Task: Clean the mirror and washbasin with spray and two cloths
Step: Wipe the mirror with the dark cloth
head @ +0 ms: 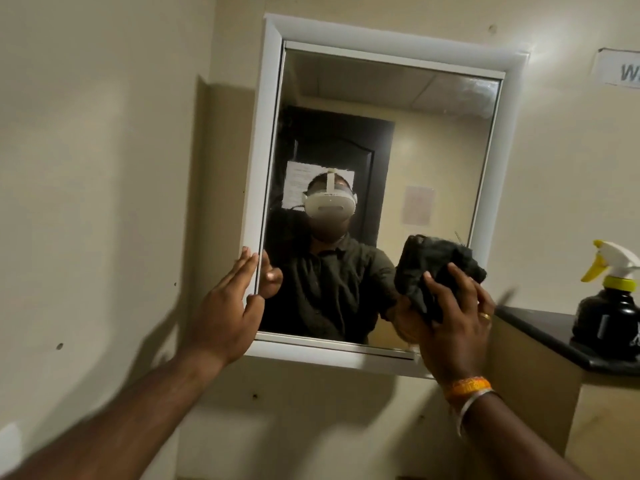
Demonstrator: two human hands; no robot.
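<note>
Left hand, fingers spread flat, braced the mirror frame at 9 o'clock. Right hand gripped a black cloth at 4 o'clock; spray bottle stood at 3 o'clock.

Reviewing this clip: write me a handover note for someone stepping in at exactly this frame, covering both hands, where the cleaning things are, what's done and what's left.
Left hand: open, flat against the left edge of the mirror frame, steadying it; holds nothing.
Right hand: gripping a bunched dark cloth, held up at the lower right of the glass.
Spray bottle: upright on the dark ledge to the right, untouched.
Second cloth and washbasin: not in view.
Done: cannot tell how much has been wiped; a hazy patch shows in the glass's upper right corner.
Left: wipe the glass, including that corner, then the washbasin.
</note>
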